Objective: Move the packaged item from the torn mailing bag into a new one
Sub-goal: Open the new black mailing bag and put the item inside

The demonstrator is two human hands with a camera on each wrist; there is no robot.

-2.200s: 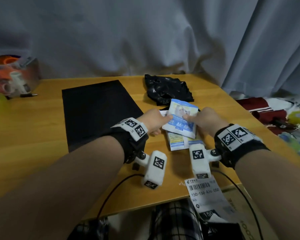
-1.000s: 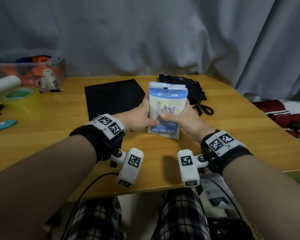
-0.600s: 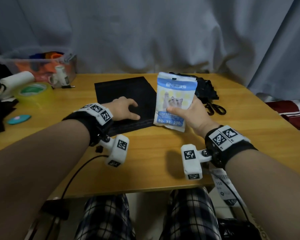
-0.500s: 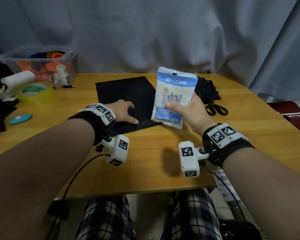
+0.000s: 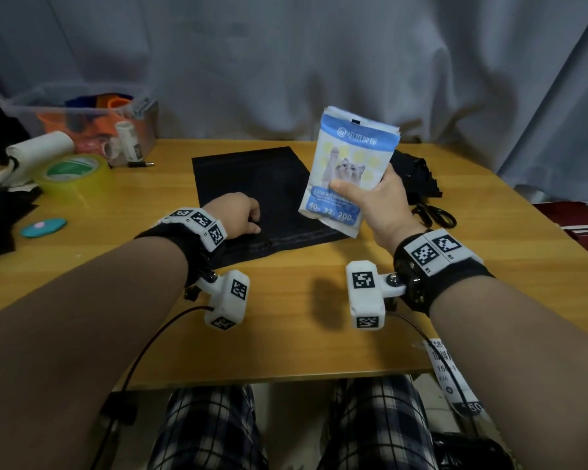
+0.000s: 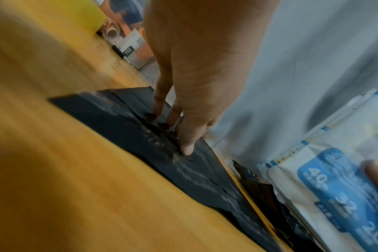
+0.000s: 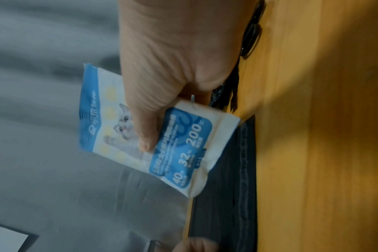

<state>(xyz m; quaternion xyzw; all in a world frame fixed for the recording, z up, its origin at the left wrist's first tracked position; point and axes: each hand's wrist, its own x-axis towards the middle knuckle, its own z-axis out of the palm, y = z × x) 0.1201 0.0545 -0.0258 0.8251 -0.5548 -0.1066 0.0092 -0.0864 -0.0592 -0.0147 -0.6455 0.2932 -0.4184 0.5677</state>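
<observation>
Blue-white cat-print packet point(image 5: 348, 174) was gripped upright, off the table, in right hand point(image 5: 381, 201); flat black mailing bag point(image 5: 252, 184) was pressed down by left hand point(image 5: 233, 215) fingertips point(image 6: 187, 150).

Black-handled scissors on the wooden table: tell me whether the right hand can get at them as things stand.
Probably not yet. The black-handled scissors lie uncovered just beside the right hand, but that hand grips the blue-and-white cat-print packet, so its fingers are occupied.

The blue-and-white packet point(image 5: 348, 176) reads "40", "32", "200"; a label roll point(image 6: 131, 47) by the bin reads "150".
</observation>
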